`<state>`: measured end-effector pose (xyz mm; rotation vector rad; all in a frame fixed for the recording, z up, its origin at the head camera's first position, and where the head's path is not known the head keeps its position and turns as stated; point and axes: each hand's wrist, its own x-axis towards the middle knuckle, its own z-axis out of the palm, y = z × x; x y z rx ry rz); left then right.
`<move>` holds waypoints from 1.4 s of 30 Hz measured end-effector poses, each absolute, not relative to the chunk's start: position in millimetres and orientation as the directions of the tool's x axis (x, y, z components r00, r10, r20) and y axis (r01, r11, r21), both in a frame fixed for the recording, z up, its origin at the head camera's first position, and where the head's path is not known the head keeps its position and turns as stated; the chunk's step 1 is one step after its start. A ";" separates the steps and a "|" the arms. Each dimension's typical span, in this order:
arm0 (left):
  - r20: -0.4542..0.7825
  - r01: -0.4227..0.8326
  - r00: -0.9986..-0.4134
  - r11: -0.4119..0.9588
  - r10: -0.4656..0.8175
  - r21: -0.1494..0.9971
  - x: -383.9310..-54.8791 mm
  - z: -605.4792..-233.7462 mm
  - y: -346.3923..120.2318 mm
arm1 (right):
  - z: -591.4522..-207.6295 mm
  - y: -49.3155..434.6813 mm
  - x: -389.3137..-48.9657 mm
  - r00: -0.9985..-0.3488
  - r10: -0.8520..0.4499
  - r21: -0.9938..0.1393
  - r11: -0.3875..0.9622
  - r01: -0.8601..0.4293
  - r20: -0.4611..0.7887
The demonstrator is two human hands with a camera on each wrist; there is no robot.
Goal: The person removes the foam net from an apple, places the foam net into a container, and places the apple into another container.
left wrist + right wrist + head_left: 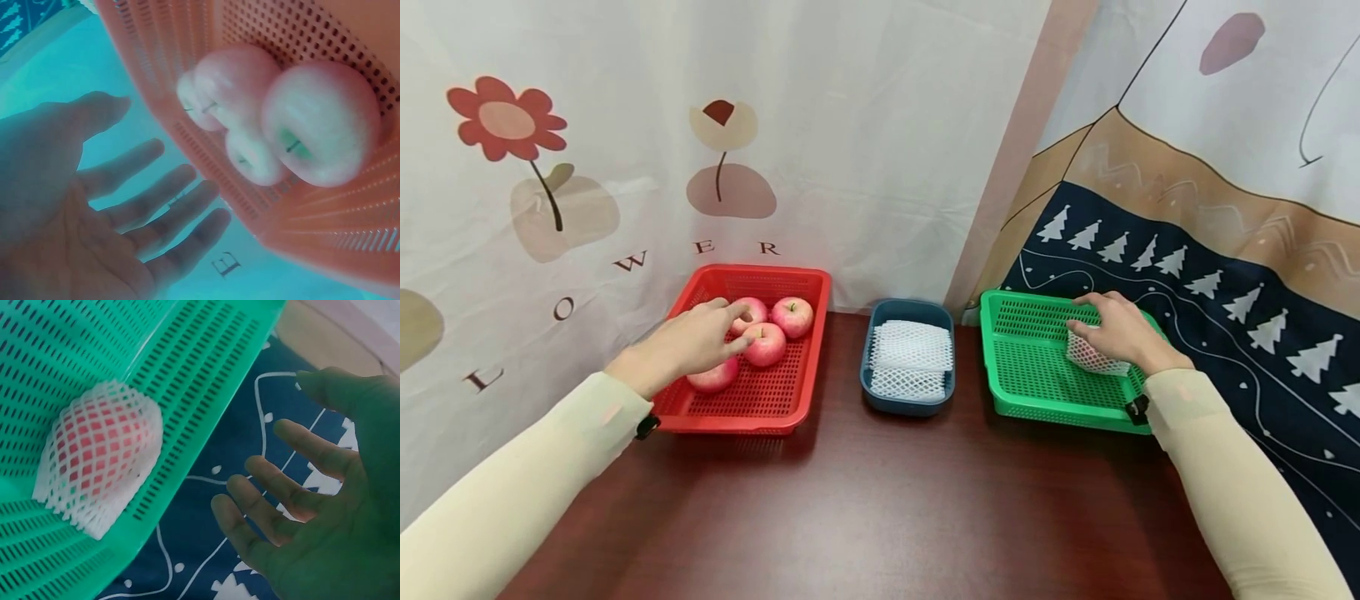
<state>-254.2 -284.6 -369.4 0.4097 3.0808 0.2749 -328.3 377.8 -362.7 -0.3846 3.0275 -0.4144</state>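
Several red apples [765, 344] lie in the red basket [805, 392] on the left. Over the basket's left part hovers my left hand [696, 337], holding nothing; the left wrist view shows its fingers spread apart from the apples [322, 125]. One apple in a white foam net [1093, 354] rests against the right side of the green basket [1022, 408]. My right hand [1123, 333] is above that netted apple, partly covering it in the head view. In the right wrist view its fingers are extended and spread, away from the netted apple [100, 447].
Between the two baskets stands a small dark blue tub [907, 407] with white foam nets [910, 358] stacked in it. All sit on a dark brown table [880, 508]. A printed cloth [865, 150] hangs right behind the baskets.
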 end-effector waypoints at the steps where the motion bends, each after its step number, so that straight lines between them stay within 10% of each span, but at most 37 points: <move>1: 0.017 0.262 -0.965 0.947 0.264 0.184 -252.2 -368.8 -282.7 | -363.1 380.4 -329.7 -0.967 -0.251 -0.269 0.935 -0.232 -0.040; 42: 0.436 0.561 -0.795 0.784 0.421 0.266 -225.4 -383.5 -153.8 | -379.3 406.1 -368.4 -0.926 -0.228 -0.193 0.965 -0.175 -0.301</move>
